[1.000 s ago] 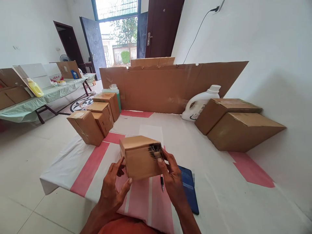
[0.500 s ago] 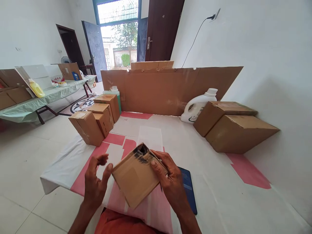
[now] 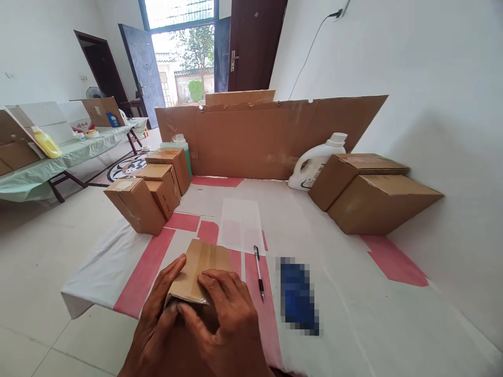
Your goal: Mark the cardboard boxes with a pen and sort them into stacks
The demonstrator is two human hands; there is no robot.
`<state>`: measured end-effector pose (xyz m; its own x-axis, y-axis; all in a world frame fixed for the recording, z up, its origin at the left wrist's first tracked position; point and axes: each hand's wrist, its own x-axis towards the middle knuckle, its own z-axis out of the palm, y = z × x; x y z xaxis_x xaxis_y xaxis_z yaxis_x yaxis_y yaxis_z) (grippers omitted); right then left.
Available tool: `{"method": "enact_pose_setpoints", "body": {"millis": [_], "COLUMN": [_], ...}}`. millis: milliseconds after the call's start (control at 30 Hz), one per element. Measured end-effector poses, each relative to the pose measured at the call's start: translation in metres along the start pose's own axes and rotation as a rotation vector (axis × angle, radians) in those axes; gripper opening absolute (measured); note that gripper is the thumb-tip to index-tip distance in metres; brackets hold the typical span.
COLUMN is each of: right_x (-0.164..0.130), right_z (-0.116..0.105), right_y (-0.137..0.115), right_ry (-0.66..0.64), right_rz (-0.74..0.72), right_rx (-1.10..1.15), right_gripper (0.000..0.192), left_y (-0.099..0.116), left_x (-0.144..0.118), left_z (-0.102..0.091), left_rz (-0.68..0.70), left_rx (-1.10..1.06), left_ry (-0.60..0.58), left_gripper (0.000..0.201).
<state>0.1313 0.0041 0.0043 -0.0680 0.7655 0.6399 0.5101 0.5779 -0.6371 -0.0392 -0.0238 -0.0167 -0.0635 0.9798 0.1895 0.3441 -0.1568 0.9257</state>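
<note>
Sheeting in pale green covers a side table at far left, where a yellow bottle leans near the front edge and a small blue container stands farther back. Next comes the main table, spread with a white-and-pink cloth; along its left edge stands a row of cardboard boxes, and just behind them, by the far left corner, a jug of green liquid. Close to the near edge is a small cardboard box, a broad strip of tape along its top; whether it rests on the cloth or is lifted, I cannot tell. Both hands are clamped on it: the left hand lies along its left side, while the right hand has its fingers over the top, the two thumbs close together at the near end. Behind, a wide cardboard sheet stands along the far edge. Right of the box lies a pen, then a blue item hidden by pixelation. Toward the far right corner, a white jug stands beside two larger cartons on the wall side.
</note>
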Motion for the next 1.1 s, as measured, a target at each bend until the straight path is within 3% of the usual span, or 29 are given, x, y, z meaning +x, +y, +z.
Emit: {"method": "enact_pose_setpoints", "body": {"millis": [100,200,333,533,600,700,800,900,1000,1100], "right_x": [0.002,0.008,0.013,0.022,0.02,0.007,-0.011,-0.023,-0.027,-0.027], "right_z": [0.013,0.008,-0.019,-0.071,-0.085,-0.096,-0.09,-0.07,-0.046,-0.033], "right_y": [-0.01,-0.014,-0.012,0.009,0.022,0.054,0.095,0.13,0.149,0.16], "right_ry": [0.014,-0.027,-0.191,-0.299,-0.28,-0.085,0.087,0.015,-0.008,0.028], "right_rz": [0.011,0.022,0.081,0.283,0.377,0.483,0.621,0.652,0.635,0.673], "right_rx": [0.019,0.035,0.034,0.252,0.316,0.384,0.27,-0.04,-0.134,-0.114], "right_gripper": [0.03,0.023,0.02,0.025,0.024,0.039,0.058,0.039,0.022,0.029], "left_y": [-0.002,0.009,0.026,0.039,0.038,0.035,0.032,0.032,0.033,0.033], "left_x": [-0.006,-0.007,-0.01,-0.005,0.002,0.014,0.023,0.024,0.022,0.02], "left_z": [-0.001,0.001,0.011,0.044,0.054,0.061,0.059,0.055,0.053,0.054], "left_rz": [-0.026,-0.091,-0.123,0.024,0.084,0.054,-0.063,-0.117,-0.137,-0.136], "left_rx": [-0.125,-0.241,-0.274,-0.195,-0.147,-0.149,-0.227,-0.271,-0.273,-0.275], "left_ry": [0.058,0.065,-0.002,-0.116,-0.147,-0.19,-0.167,-0.11,-0.087,-0.104], "left_gripper": [0.053,0.052,0.051,0.049,0.057,0.064,0.066,0.065,0.064,0.067]}}
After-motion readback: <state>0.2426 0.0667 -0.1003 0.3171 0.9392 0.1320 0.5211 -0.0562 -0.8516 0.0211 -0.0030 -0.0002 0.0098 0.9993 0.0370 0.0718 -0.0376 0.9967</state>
